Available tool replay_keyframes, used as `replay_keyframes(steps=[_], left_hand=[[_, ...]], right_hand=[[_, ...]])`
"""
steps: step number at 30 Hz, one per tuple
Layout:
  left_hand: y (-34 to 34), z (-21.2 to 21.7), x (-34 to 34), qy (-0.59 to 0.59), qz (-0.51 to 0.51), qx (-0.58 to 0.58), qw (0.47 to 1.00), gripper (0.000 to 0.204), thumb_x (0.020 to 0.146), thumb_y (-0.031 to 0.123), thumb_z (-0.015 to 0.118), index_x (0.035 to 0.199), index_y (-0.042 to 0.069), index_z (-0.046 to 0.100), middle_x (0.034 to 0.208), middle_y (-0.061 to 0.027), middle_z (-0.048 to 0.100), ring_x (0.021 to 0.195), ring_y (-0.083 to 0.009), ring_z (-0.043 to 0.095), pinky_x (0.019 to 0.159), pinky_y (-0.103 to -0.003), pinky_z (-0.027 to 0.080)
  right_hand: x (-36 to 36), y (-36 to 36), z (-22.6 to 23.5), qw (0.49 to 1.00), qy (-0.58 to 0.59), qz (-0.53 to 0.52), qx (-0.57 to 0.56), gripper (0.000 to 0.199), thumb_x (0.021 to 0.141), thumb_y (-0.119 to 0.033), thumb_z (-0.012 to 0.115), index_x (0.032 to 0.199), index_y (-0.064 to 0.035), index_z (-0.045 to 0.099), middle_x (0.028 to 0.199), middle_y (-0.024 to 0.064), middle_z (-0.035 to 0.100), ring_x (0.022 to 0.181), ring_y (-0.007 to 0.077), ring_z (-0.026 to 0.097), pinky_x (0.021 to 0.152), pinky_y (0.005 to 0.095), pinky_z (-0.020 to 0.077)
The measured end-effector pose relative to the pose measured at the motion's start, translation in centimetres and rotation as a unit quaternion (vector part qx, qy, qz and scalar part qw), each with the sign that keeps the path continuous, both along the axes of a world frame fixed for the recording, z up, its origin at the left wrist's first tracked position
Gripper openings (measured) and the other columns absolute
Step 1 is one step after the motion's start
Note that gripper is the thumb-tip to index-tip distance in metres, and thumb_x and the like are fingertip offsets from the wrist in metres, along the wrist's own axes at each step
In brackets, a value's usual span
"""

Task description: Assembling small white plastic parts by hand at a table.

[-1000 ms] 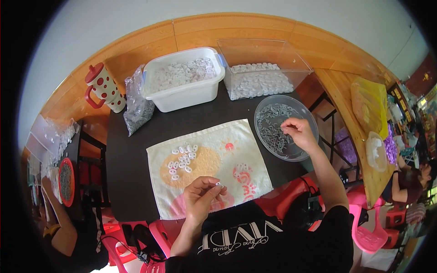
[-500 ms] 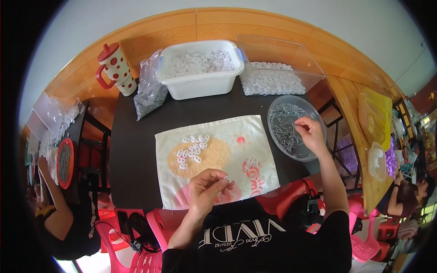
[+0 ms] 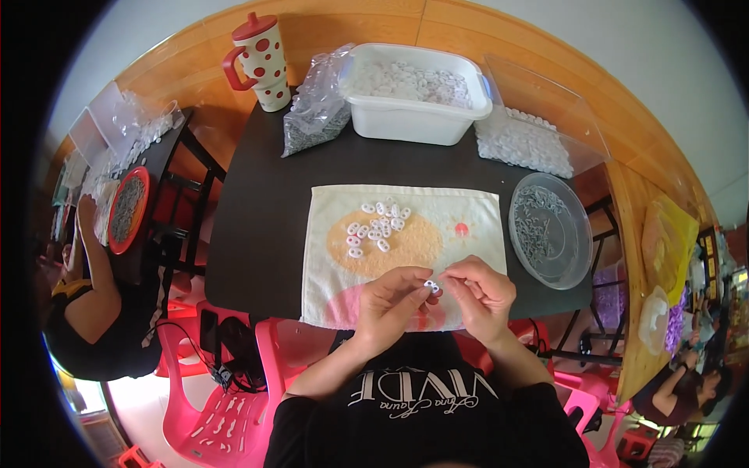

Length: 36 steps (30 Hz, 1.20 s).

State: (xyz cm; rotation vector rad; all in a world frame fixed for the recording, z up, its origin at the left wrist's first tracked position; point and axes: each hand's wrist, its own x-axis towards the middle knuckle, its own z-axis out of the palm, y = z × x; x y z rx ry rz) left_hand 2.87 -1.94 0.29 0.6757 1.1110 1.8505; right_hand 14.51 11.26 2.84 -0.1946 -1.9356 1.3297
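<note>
Between the thumb and fingers of my left hand is a small white two-holed plastic piece. My right hand is closed in a pinch right beside it; whatever its fingertips hold is too small to name. Both hands are over the near part of a cream towel with pink and orange prints. Farther back on the towel lies a loose cluster of similar white pieces. To the right stands a round clear tub with many small grey metal pieces in it.
Along the back of the dark table stand a spotted tumbler, a plastic bag of grey pieces, a white bin and a clear box of white pieces. At left, a person works by a red tray. Pink chairs stand nearby.
My right hand has left the tub of grey pieces and come in beside my left hand. The left still holds a white piece. The whole view has shifted.
</note>
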Motion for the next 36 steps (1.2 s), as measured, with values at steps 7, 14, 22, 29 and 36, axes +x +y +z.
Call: replay_keyframes(steps=[7,14,22,29,36], left_hand=[[-0.6,0.0,-0.2,0.005,0.008,0.017,1.000,0.027,0.096,-0.009,0.054,0.123,-0.005,0.059,0.103,-0.0107,0.070,0.093,-0.0164,0.070,0.076,-0.026,0.058],[-0.8,-0.4,-0.5,0.003,0.004,0.034,0.999,0.027,0.097,-0.008,0.055,0.123,-0.005,0.058,0.102,-0.0097,0.069,0.094,-0.0151,0.069,0.077,-0.026,0.058],[-1.1,-0.6,-0.2,-0.003,0.015,0.047,0.999,0.028,0.096,-0.009,0.056,0.123,-0.004,0.059,0.101,-0.0095,0.069,0.092,-0.0140,0.069,0.077,-0.025,0.057],[-1.0,-1.0,0.9,0.033,0.080,0.036,0.996,0.029,0.094,-0.011,0.057,0.122,-0.006,0.060,0.101,-0.0099,0.070,0.089,-0.0138,0.069,0.076,-0.025,0.057],[-0.9,-1.3,0.3,0.020,0.067,0.018,0.997,0.029,0.094,-0.010,0.058,0.123,-0.005,0.061,0.097,-0.0103,0.071,0.086,-0.0128,0.069,0.072,-0.024,0.058]], right_hand=[[-1.0,-0.9,-0.2,0.999,-0.018,0.007,-0.044,0.014,0.086,0.013,0.064,0.099,0.0065,0.065,0.087,0.0112,0.068,0.076,0.0126,0.062,0.068,0.0230,0.0477],[-1.5,-1.8,0.0,0.997,-0.006,-0.013,-0.082,0.010,0.088,0.011,0.065,0.097,0.0053,0.066,0.085,0.0088,0.069,0.074,0.0110,0.063,0.067,0.0223,0.0474],[-1.7,-1.6,0.1,0.999,-0.008,-0.008,0.033,0.013,0.084,0.014,0.066,0.092,0.0054,0.065,0.080,0.0100,0.065,0.067,0.0115,0.057,0.058,0.0220,0.0432],[-2.1,-1.4,0.4,0.992,-0.006,0.011,0.129,0.014,0.081,0.012,0.066,0.090,0.0022,0.067,0.075,0.0099,0.065,0.062,0.0153,0.056,0.055,0.0241,0.0421],[-1.5,-1.2,-0.3,0.997,-0.063,0.043,-0.011,0.013,0.087,0.009,0.064,0.097,0.0014,0.067,0.084,0.0085,0.066,0.074,0.0156,0.061,0.065,0.0267,0.0471]])
